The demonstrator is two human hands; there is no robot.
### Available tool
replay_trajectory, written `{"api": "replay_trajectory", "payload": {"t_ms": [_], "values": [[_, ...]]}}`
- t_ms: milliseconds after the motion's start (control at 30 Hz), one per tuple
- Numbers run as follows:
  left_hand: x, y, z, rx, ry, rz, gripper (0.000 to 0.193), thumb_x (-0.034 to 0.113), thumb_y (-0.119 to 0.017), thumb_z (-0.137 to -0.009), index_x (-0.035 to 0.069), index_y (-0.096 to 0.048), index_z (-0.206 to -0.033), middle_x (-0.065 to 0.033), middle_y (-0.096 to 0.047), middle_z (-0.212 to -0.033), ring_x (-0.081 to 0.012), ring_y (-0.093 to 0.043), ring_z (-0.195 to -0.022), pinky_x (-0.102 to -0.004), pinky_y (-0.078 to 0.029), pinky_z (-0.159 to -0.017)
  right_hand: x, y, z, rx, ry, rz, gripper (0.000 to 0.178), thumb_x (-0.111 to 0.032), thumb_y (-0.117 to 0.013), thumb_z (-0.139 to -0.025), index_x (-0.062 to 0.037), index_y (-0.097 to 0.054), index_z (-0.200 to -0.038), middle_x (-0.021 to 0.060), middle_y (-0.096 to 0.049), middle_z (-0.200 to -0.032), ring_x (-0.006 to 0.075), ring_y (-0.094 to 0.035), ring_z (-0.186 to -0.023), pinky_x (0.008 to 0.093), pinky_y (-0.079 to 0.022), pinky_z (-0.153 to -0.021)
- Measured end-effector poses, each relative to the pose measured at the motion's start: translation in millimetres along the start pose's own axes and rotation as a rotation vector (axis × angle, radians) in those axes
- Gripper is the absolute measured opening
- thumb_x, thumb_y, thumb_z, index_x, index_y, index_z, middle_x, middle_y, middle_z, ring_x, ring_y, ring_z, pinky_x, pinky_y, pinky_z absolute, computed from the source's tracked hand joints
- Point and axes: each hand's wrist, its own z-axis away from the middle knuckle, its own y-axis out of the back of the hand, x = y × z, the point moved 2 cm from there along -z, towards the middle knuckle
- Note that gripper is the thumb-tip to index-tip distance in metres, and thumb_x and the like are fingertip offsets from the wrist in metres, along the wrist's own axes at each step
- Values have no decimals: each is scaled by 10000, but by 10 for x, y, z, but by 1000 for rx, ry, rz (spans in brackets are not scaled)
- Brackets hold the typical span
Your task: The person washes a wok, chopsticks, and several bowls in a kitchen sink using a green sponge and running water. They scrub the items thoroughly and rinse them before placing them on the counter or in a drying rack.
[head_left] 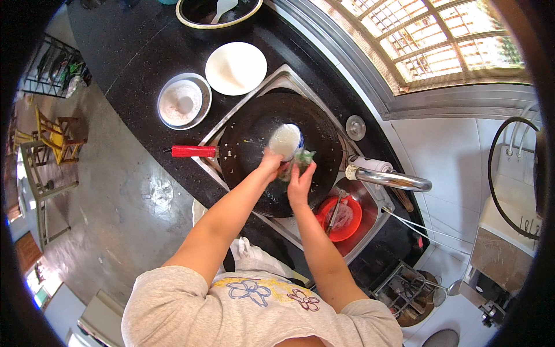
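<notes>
Over a large dark wok (251,124) resting across the sink, my left hand (273,164) is closed round a small white bowl (285,140) with a blue outside. The bowl is tilted, and its pale inside shows. My right hand (300,185) grips a greenish scrubber (304,157), slightly blurred, against the bowl's lower right side. Some fingers of both hands are hidden behind the bowl and scrubber. Small light food bits cling to the wok's left inner wall. Its red handle (193,151) points left over the counter.
Left of the wok, stacked bowls (180,103) and a white bowl (236,68) stand on the black counter (133,81). Behind them is a dark pot (193,20) holding a white spoon. A metal faucet (393,178) juts at right, above a red basin (354,224) in the sink.
</notes>
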Motion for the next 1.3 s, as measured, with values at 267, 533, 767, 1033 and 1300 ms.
{"api": "replay_trajectory", "payload": {"t_ms": [267,533,767,1033,1300], "values": [[-49,-6,280,-110,230,-138,440,14,-573,-829,162,-341,-1172,-80,-516,-914,-130,-520,-598,-173,-394,-411,-207,16,-424,103,-57,-158,363,-237,-438,-960,6,-471,-1228,145,-521,-1213,245,-505,-1081,337,-381,-937],[294,55,610,-581,524,-343,444,83,-525,-882,153,-373,-1293,-70,-500,-763,-84,-474,-540,-127,-314,-368,-299,163,-698,-492,-890,-953,427,-420,-403,-951,-45,-591,-1031,92,-647,-913,211,-630,-829,345,-507,-770],[297,40,771,-312,545,-48,339,356,-451,-940,105,-569,-1136,-74,-634,-990,-191,-621,-863,-310,-540,-680,258,55,-613,-205,-902,-851,364,-410,-498,-904,-73,-618,-968,77,-648,-853,190,-625,-820,315,-492,-748],[387,200,699,-238,158,-124,526,431,-570,-884,70,-495,-1258,-88,-567,-1226,-224,-548,-1124,-423,-441,-939,273,-17,-690,-95,-795,-137,504,-398,-443,-935,67,-637,-940,137,-644,-881,213,-600,-812,357,-453,-742],[344,336,493,-144,-23,275,447,308,-613,-878,-5,-531,-1185,-103,-612,-1143,-234,-611,-1010,-389,-488,-873,115,-188,-475,44,134,918,471,-338,-619,-823,-95,-544,-1219,141,-459,-1203,332,-418,-1119,471,-324,-940]]}}
